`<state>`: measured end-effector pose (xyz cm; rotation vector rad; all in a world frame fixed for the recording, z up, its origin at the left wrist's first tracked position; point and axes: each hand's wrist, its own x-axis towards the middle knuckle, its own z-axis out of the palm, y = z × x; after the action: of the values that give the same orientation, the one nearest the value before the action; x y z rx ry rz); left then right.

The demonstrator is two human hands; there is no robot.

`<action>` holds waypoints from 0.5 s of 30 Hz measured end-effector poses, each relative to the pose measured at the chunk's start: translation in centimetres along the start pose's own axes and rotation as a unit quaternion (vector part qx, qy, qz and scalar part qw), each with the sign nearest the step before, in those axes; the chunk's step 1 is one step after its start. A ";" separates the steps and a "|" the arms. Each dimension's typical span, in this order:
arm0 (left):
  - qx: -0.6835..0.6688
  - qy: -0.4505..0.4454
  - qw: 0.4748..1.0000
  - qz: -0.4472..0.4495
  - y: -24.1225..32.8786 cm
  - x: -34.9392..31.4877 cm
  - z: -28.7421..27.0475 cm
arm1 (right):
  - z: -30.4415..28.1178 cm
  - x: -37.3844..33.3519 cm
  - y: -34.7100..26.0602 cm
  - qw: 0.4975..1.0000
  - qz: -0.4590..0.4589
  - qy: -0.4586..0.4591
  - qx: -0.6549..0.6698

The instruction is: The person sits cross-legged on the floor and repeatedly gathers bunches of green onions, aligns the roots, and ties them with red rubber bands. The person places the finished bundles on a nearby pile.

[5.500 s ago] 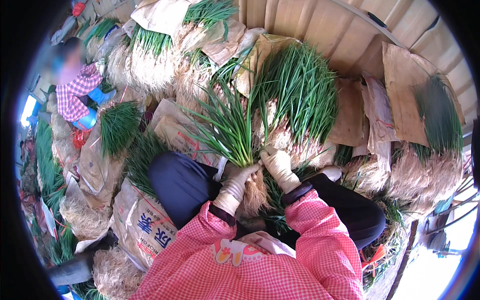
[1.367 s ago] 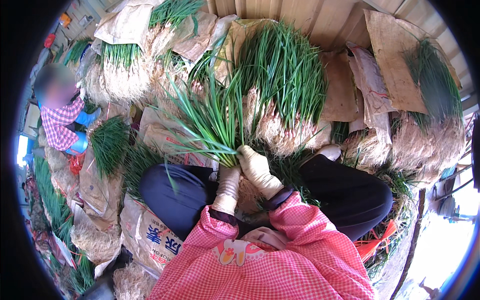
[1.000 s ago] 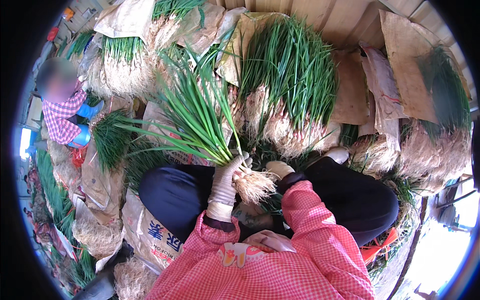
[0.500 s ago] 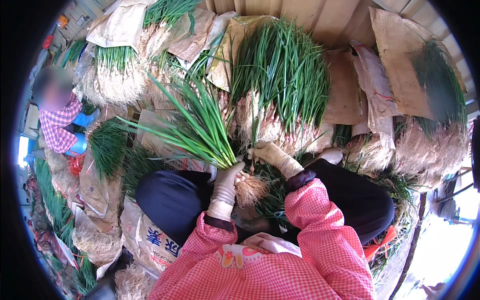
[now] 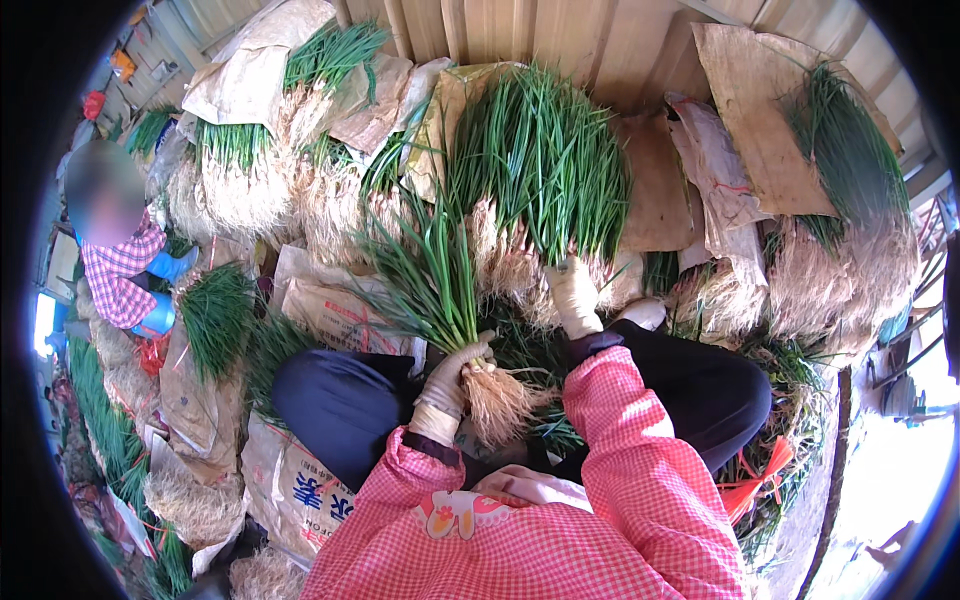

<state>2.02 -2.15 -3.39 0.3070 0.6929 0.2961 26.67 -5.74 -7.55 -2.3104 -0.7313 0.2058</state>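
Observation:
In my gloved left hand [image 5: 452, 377] is a bunch of green onions [image 5: 440, 275]. Its fingers wrap the pale lower stalks; the leaves fan up and away, and the bushy roots hang beside the fist toward my lap. My gloved right hand [image 5: 573, 296] reaches to the big heap of green onions [image 5: 540, 170] ahead of me. It touches the heap where the green stalks meet the pale bases, fingers curled in. Whatever those fingertips pinch is hidden among the stalks.
Brown sacking [image 5: 655, 190] lies between the heap and further rooted bundles [image 5: 850, 260] at the right. Loose greens lie between my bent knees. A printed sack [image 5: 290, 480] is by my left knee. At the far left another person [image 5: 122, 275] in a checked shirt sits among bundles.
My right hand has moved from beside the held bunch out to the heap, farther right and away. The held bunch has turned more upright, its roots now lower. The view has shifted slightly.

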 end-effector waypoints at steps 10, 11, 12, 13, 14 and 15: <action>0.179 0.016 0.969 0.171 1.0 1.0 2.4 | 2.2 1.6 4.4 0.996 0.003 0.013 0.084; 0.142 0.032 0.971 0.187 0.9 1.4 1.9 | -0.2 0.3 1.5 0.996 -0.002 0.029 0.078; 0.127 0.014 0.976 0.175 1.0 1.4 2.2 | -1.1 0.5 1.9 0.992 0.055 -0.004 0.112; 0.113 0.000 0.981 0.156 0.7 1.7 2.5 | -1.0 0.7 3.7 0.958 0.086 -0.067 0.264; 0.097 -0.011 0.985 0.141 0.4 2.0 2.5 | -1.3 0.6 3.5 0.896 0.110 -0.133 0.409; 0.063 -0.064 0.985 0.144 0.3 2.2 2.1 | -1.5 -0.1 3.3 0.844 0.116 -0.130 0.508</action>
<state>4.97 -1.44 -3.01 0.5440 0.5395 0.5048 28.56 -8.66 -8.67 -1.3309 -0.3112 0.8161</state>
